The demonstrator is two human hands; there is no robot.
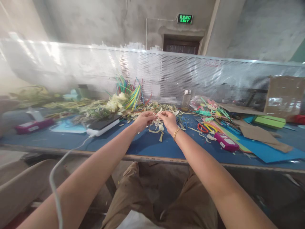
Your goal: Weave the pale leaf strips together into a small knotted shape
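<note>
Currently: L hand (143,121) & R hand (169,121), fingertips pinched tog. on pale strip (159,111), prob. part-worked; loose scraps (161,128) on blue tbl. (152,148), untouched.

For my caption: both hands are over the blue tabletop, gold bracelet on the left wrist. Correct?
Not quite: the head view shows the gold bracelet on the right wrist. Left hand and right hand are indeed over the blue tabletop.

The cream strips (161,128) look papery and matt, the blue tabletop (152,146) smooth. The perforated screen (100,65) is shiny metal, the bracelet (176,134) polished gold-toned metal, the magenta box (226,142) glossy, the cardboard (264,135) matt, the wall (95,22) rough.
</note>
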